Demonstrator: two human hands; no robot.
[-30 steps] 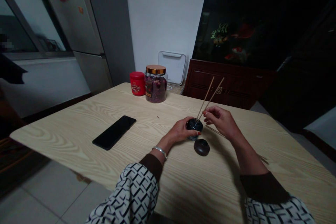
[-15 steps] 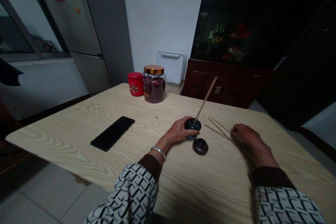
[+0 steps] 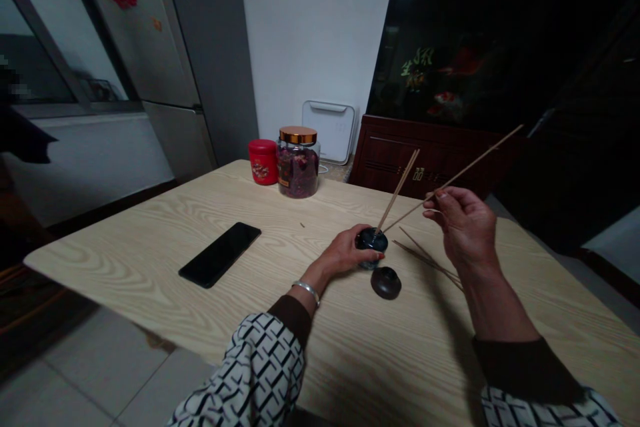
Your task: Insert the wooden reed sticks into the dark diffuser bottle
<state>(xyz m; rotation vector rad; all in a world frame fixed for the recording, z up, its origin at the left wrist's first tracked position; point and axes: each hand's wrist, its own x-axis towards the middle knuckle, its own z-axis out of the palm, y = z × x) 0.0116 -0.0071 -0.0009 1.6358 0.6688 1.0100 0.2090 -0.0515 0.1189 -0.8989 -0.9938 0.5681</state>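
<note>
My left hand (image 3: pixel 353 248) is wrapped round a small dark glass bottle (image 3: pixel 373 239) that stands on the table. Thin reed sticks (image 3: pixel 399 188) lean up out of its mouth, tilted to the right. Between thumb and fingers, my right hand (image 3: pixel 465 223) pinches a single stick (image 3: pixel 477 159); its lower tip is close by the bottle's mouth, and I cannot tell if it touches. More loose sticks (image 3: pixel 427 259) lie on the table below the right hand. A round dark cap (image 3: pixel 386 283) rests just in front of the bottle.
A black phone (image 3: pixel 220 255) lies on the wooden table (image 3: pixel 150 227) at left. At the back edge stand a red canister (image 3: pixel 263 163) and a jar with a copper-coloured lid (image 3: pixel 299 163). Behind are a fridge (image 3: pixel 215 60) and a fish tank (image 3: pixel 460 47).
My right hand has risen from the table with one stick, whose lower tip now points at the bottle. My left hand stays on the bottle. The view has shifted slightly.
</note>
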